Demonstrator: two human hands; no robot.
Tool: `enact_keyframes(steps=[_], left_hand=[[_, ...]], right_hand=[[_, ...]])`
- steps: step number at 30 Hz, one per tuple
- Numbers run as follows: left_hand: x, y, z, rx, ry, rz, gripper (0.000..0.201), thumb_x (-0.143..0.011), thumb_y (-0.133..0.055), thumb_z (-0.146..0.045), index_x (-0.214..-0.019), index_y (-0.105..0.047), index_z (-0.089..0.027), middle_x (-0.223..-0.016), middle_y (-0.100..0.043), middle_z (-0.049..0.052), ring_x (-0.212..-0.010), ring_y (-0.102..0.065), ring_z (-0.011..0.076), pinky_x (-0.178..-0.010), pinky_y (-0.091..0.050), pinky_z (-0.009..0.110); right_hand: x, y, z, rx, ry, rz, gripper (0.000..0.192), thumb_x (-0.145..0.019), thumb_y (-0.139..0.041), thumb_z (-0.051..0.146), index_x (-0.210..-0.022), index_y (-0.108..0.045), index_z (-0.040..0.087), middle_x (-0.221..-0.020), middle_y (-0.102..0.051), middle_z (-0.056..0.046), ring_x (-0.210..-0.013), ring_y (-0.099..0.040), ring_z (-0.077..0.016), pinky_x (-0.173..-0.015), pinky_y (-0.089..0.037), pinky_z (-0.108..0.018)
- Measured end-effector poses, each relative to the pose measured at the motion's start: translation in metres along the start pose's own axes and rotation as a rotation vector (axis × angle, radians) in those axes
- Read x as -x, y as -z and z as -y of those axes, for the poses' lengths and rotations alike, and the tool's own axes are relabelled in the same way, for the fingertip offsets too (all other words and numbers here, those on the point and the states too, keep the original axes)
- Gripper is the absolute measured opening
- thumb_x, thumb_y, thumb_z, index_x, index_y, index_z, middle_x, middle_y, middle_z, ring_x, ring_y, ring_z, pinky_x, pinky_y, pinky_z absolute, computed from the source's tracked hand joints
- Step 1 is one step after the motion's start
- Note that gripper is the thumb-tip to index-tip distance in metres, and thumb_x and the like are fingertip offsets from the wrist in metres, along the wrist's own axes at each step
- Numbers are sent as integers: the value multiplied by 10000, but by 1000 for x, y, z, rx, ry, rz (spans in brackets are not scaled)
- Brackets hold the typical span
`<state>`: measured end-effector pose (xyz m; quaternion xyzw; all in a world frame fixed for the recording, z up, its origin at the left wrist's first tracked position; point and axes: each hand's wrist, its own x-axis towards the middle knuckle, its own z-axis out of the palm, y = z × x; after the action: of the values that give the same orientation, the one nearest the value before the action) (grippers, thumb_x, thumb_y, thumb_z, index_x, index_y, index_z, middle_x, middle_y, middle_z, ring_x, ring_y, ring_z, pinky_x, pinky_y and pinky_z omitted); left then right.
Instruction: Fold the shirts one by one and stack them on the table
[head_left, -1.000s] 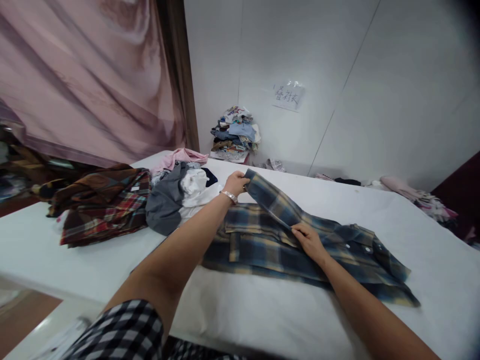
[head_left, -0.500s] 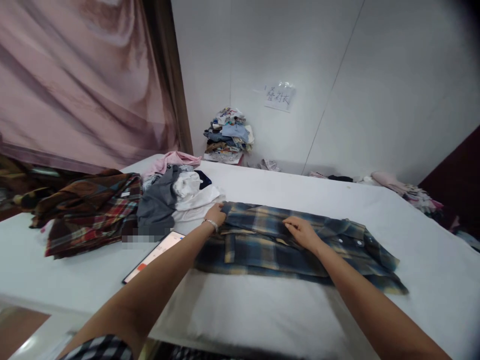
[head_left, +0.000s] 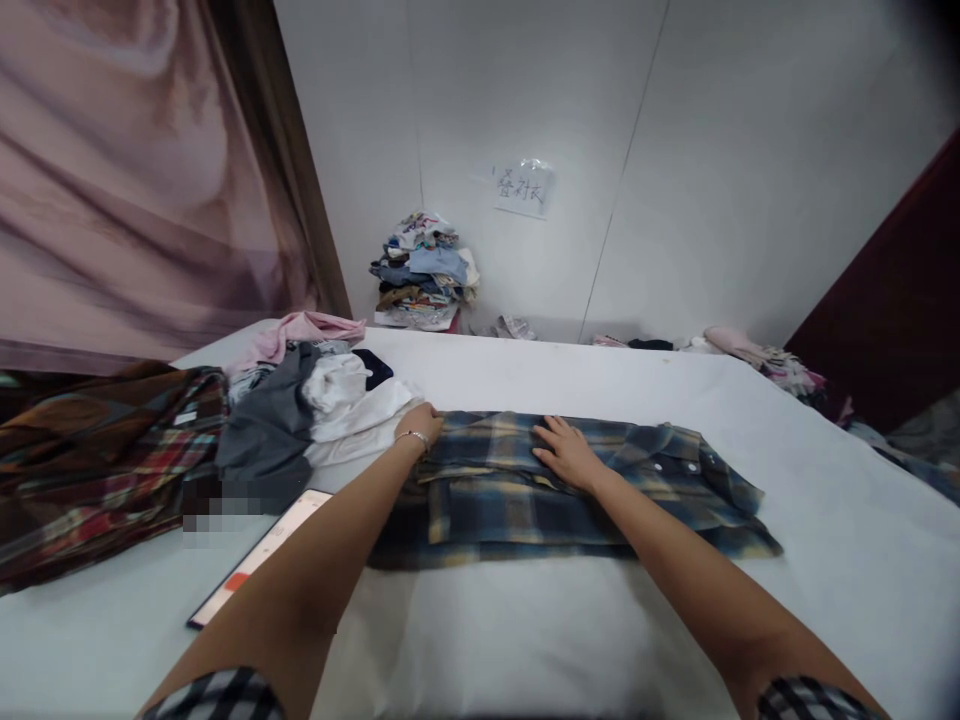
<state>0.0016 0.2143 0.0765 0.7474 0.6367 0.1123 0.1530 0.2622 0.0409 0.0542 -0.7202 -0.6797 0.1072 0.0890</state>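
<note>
A plaid shirt (head_left: 517,510) in dark blue, yellow and white lies folded lengthwise into a long strip across the white table. Its collar and buttons are toward the right end. My left hand (head_left: 421,424), a bracelet at the wrist, is closed on the shirt's far left corner, its fingertips partly hidden. Flat on the upper middle of the cloth rests my right hand (head_left: 570,452), fingers spread, holding nothing.
Left of the shirt lie a white garment (head_left: 360,400), a grey garment (head_left: 266,420) and a brown-red plaid garment (head_left: 112,470). A phone (head_left: 255,565) lies beside my left forearm. Behind the table rises a clothes stack (head_left: 427,270); more clothes (head_left: 780,365) line the right edge.
My right hand has opened from a pinch and now lies flat on the shirt. My left hand stays at the corner. The view has shifted, so everything appears further left.
</note>
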Motion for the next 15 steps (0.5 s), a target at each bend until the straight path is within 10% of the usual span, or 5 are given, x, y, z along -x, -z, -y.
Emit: enact_keyframes(steps=[15], left_hand=[[23, 1, 30, -198, -103, -51, 610, -857, -421, -587, -1177, -612, -103, -1227, -657, 232, -1179, -595, 373, -932, -495, 455]], right_hand=[[5, 7, -10, -50, -71, 81, 645, -966, -338, 614, -1510, -378, 270, -1632, -201, -114, -1510, -116, -315, -1178, -107, -576]])
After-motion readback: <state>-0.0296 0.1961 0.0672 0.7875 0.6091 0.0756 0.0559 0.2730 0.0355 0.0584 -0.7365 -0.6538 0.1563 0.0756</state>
